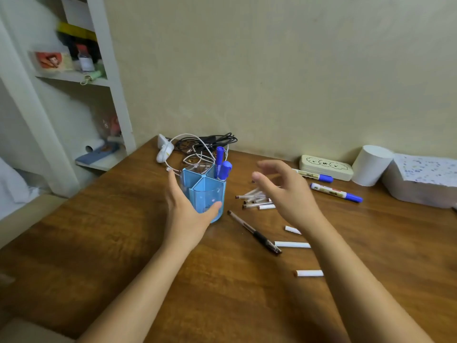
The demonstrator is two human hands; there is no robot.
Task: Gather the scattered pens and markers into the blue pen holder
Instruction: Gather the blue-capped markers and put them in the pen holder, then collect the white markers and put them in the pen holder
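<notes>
The blue pen holder (206, 191) stands on the wooden table (123, 243), with two blue-capped markers (222, 167) upright in its far right compartment. My left hand (184, 206) wraps around the holder's near left side. My right hand (282, 191) hovers empty, fingers spread, above a small heap of thin pens (254, 200). A black pen (254, 232) lies in front of the holder. Three white pens (293, 244) lie partly under my right forearm. Two more blue-capped markers (336, 193) lie at the right.
A tangle of cables with a white charger (195, 147) sits behind the holder. Along the wall at the right stand a cream case (326, 167), a white roll (371, 164) and a white wrapped pack (425, 179). White shelves (81, 78) rise at the left.
</notes>
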